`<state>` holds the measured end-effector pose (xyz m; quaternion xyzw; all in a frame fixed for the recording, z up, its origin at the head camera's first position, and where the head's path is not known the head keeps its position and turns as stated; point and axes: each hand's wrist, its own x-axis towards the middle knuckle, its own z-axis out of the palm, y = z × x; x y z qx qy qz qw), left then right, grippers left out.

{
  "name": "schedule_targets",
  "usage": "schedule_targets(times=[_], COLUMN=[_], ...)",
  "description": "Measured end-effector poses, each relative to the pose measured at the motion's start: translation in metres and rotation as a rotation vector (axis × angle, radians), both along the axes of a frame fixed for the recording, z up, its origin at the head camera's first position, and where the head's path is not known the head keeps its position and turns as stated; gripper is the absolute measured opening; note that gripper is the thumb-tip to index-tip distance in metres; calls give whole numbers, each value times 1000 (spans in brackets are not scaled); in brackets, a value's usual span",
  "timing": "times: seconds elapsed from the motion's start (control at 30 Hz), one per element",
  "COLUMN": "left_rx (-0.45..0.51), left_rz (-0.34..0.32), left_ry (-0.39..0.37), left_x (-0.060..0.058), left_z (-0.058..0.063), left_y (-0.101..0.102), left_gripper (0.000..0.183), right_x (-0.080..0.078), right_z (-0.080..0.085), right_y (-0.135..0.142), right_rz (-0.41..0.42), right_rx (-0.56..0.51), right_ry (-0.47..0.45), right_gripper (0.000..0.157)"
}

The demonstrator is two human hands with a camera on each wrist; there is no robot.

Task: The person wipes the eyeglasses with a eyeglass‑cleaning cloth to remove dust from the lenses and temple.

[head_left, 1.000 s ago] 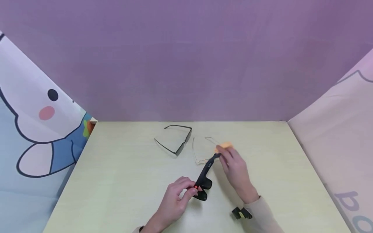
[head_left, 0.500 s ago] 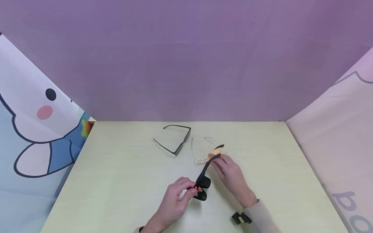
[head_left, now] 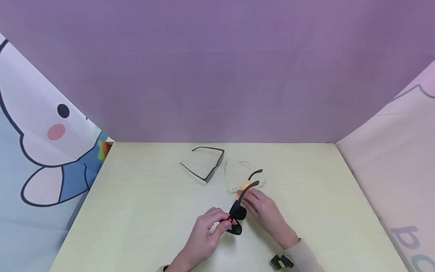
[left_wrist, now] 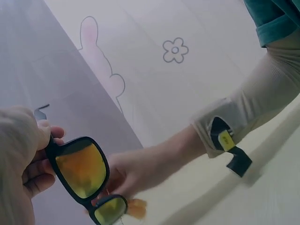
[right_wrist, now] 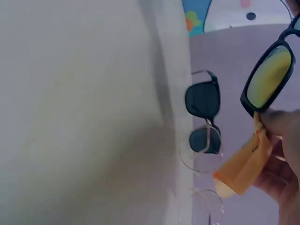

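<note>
My left hand pinches a pair of black sunglasses at one hinge corner, holding them up off the table. Both temples point away, and the mirrored lens shows yellow-orange in the left wrist view. An orange cleaning cloth is gripped in my right hand. In the right wrist view, cloth and fingers meet the lower frame corner, at the base of the far temple. Part of the cloth is hidden behind the nearer temple in the head view.
Behind the hands, wire-rimmed clear glasses lie unfolded on the pale table. Farther back and left are dark sunglasses, also unfolded. A purple backdrop rises at the table's far edge, with printed cloth along both sides.
My right hand has moved left and nearer with the cloth, from the temple tips to the temple's base. The far temple's tip now shows. My left hand holds still.
</note>
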<state>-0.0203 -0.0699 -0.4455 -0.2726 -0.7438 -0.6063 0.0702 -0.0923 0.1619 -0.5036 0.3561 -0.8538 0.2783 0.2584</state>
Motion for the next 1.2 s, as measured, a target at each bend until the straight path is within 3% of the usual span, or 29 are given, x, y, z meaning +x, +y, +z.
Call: schedule_targets(times=[0.1, 0.27, 0.57, 0.7, 0.9, 1.1, 1.2], left_rx=[1, 4, -1, -1, 14, 40, 49], left_rz=[8, 20, 1, 1, -3, -4, -4], left_ry=[6, -20, -44, -17, -33, 2, 10], left_x=[0, 1, 0, -1, 0, 0, 0], left_z=[0, -2, -1, -1, -3, -4, -6], left_y=[1, 2, 1, 1, 2, 1, 1], left_gripper=[13, 14, 14, 13, 14, 15, 15], right_x=[-5, -14, 0, -4, -16, -11, -6], right_z=[6, 14, -6, 0, 14, 11, 4], right_y=[5, 12, 3, 6, 16, 17, 17], right_rz=[-90, -194, 0, -48, -177, -172, -167], right_rx=[-54, -111, -1, -34, -127, -149, -208], right_ry=[15, 58, -12, 8, 48, 39, 71], right_gripper=[25, 31, 22, 17, 26, 22, 28])
